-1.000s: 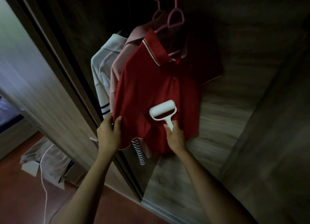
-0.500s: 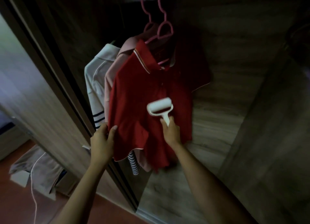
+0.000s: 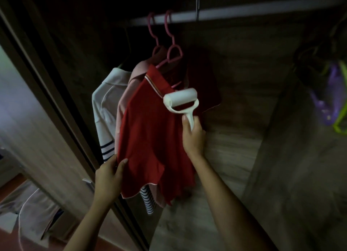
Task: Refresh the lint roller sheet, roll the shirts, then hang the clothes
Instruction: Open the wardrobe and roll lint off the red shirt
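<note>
A red polo shirt hangs on a pink hanger from the wardrobe rail. My right hand grips the handle of a white lint roller, whose roll rests near the shirt's collar. My left hand pinches the shirt's lower left edge and holds it taut. Behind the red shirt hang a pink shirt and a white shirt with navy stripes.
The wardrobe's sliding door frame stands close on the left. A purple and green bag hangs at the right. Pale clothes and a white cable lie on the floor at lower left. Wood-grain panels form the wardrobe's back and right side.
My right hand has carried the lint roller up the red shirt from its middle to just below the collar. My left hand keeps its hold on the shirt's edge.
</note>
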Demonstrator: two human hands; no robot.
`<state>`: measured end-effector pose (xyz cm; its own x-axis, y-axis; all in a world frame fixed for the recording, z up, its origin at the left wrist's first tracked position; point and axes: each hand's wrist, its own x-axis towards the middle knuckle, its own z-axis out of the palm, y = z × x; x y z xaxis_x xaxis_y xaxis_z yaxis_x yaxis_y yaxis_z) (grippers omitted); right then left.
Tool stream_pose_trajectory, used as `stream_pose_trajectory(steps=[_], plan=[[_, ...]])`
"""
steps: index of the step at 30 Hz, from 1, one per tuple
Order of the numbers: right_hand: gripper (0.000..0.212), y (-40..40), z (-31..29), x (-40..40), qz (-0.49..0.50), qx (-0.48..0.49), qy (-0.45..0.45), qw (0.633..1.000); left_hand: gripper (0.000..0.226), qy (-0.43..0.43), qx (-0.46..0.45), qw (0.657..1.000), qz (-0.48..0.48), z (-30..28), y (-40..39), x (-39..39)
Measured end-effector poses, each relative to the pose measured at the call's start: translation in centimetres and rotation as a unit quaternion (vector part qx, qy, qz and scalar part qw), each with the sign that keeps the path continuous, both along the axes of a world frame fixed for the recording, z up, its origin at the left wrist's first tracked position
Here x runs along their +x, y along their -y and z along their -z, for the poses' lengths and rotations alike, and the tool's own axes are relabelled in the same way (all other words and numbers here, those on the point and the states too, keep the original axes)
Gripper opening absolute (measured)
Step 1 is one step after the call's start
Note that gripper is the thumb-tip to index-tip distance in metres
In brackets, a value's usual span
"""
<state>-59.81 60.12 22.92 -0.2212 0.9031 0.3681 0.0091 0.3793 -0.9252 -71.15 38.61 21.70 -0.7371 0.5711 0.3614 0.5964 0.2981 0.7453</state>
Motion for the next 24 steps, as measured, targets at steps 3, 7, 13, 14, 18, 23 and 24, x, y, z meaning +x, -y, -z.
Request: stream_pose_trajectory(steps=[3, 7, 13, 14, 18, 23, 24], plan=[[0.027, -1.2, -0.9, -1.2, -0.003, 0.003, 0.001, 1.0, 0.022, -0.021, 0.004, 1.0, -0.013, -0.1, 0.2, 0.1], [0.036, -1.4, 3.0, -2.3, -0.044, -0.093, 0.122, 0.987, 0.023, -0.009, -0.002, 1.0, -0.03, -0.1, 0.7, -0.3], [0.03, -0.7, 9.4, -1.2, -0.103, -0.134, 0.243, 0.955, 0.021, 0.003, 0.009, 0.999, -0.043, -0.5, 0.4, -0.2], [0.022, -0.5, 9.4, -0.7, -0.097, -0.136, 0.229, 0.959, 0.021, 0.001, 0.015, 0.999, -0.05, -0.5, 0.2, -0.1], [0.02, -1.3, 6.8, 0.5, -0.044, -0.107, 0.113, 0.987, 0.025, -0.03, 0.043, 0.997, -0.063, -0.8, -1.1, 0.9], [0.016, -3.6, 1.1, 0.7, -0.014, -0.026, -0.028, 0.999, 0.009, -0.047, 0.07, 0.995, -0.045, -1.5, -3.0, 1.5], [0.015, -4.2, 0.6, 0.5, -0.013, -0.013, -0.03, 0.999, 0.011, -0.039, 0.069, 0.996, -0.049, -1.4, -3.2, 1.3]])
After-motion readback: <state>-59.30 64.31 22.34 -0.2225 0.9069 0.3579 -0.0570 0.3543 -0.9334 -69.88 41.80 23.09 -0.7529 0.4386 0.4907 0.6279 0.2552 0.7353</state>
